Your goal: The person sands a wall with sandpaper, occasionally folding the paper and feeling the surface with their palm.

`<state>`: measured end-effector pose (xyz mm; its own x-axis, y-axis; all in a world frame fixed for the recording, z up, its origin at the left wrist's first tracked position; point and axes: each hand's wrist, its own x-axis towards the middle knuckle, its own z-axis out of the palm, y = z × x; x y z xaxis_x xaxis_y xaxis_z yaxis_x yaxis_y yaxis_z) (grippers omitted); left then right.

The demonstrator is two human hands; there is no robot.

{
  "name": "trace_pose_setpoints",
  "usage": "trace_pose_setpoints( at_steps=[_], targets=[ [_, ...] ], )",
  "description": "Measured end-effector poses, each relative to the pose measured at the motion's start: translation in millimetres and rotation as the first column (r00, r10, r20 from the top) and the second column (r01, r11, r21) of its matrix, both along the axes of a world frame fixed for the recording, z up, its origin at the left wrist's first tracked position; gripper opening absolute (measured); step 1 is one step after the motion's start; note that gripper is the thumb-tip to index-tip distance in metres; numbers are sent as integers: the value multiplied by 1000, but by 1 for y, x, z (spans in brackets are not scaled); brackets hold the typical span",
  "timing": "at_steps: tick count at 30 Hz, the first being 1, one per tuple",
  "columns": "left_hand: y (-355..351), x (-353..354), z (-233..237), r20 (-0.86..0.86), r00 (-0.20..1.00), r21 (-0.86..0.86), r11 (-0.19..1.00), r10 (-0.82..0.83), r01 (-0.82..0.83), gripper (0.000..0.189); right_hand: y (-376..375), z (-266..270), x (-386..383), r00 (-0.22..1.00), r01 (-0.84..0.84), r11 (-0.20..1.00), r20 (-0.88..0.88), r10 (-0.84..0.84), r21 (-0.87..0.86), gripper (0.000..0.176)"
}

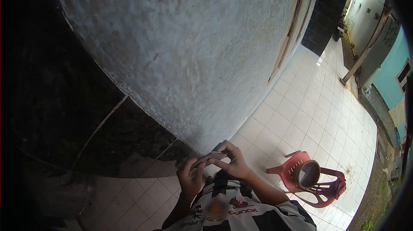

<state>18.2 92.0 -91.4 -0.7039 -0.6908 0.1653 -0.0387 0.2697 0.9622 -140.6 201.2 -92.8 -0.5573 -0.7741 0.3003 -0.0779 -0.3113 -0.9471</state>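
In front of my chest, both hands hold a small flat grey piece (214,156), thin like a folded sheet; its exact kind cannot be made out. My left hand (190,176) pinches its left end, fingers closed. At the other end, my right hand (233,163) grips it between thumb and curled fingers. Both hands are close to the lower corner of a rough, pale blue-grey wall (193,50), apparently without touching it.
Black tiles (86,102) border the wall on the left. To the right, a red plastic chair (292,166) stands on white floor tiles (309,106) and carries a round container (317,174) with a dark rim. A post (355,67) rises farther back.
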Motion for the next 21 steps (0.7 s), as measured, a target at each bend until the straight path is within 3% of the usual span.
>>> trace_pose_setpoints(
  at_steps=[5, 7, 8, 10, 11, 13, 14, 16, 17, 18, 19, 20, 21],
  targets=[
    [-5, -14, 1, -162, 987, 167, 986, 12, 15, 32, 13, 8, -22, 990, -37, 991, -132, 54, 125, 17],
    [-5, -21, 10, -231, 965, 223, 958, -126, 178, 34, 16, -6, -24, 935, -198, 980, 295, 198, -31, 13],
    [-2, -28, 16, -229, 964, 226, 957, -132, 185, 34, 19, -12, -25, 935, -191, 981, 297, 191, -29, 13],
    [3, -46, 28, -186, 930, -156, 944, -316, 289, 38, 22, -15, -29, 877, -248, 965, 403, 262, -88, 11],
    [6, -49, 28, -187, 930, -157, 944, -318, 291, 38, 23, -18, -31, 878, -247, 965, 401, 261, -89, 11],
    [12, -53, 24, -137, 902, 82, 903, -409, 421, 41, 23, -25, -40, 888, -217, 972, 396, 233, -83, 11],
    [15, -59, 24, -138, 904, 80, 905, -405, 418, 41, 23, -27, -47, 888, -222, 971, 393, 237, -84, 11],
    [22, -73, 23, -99, 969, -24, 974, -225, 223, 37, 24, -30, -64, 958, -117, 993, 265, 105, 31, 6],
    [24, -82, 26, -105, 974, -23, 979, -202, 200, 37, 24, -35, -78, 957, -140, 990, 260, 127, 33, 6],
    [24, -91, 31, -198, 971, -183, 978, -133, 97, 37, 23, -41, -94, 959, -90, 996, 271, 80, 24, 9],
    [21, -101, 35, -298, 951, -332, 943, -76, -29, 37, 22, -45, -113, 960, -43, 999, 279, 38, 12, 14],
    [15, -108, 35, -313, 949, -335, 940, -42, -69, 37, 22, -45, -131, 957, -26, 999, 289, 13, 40, 27],
    [7, -113, 34, -372, 928, -572, 787, 4, -233, 36, 22, -45, -150, 960, -67, 997, 273, 54, 39, 27]
  ],
)
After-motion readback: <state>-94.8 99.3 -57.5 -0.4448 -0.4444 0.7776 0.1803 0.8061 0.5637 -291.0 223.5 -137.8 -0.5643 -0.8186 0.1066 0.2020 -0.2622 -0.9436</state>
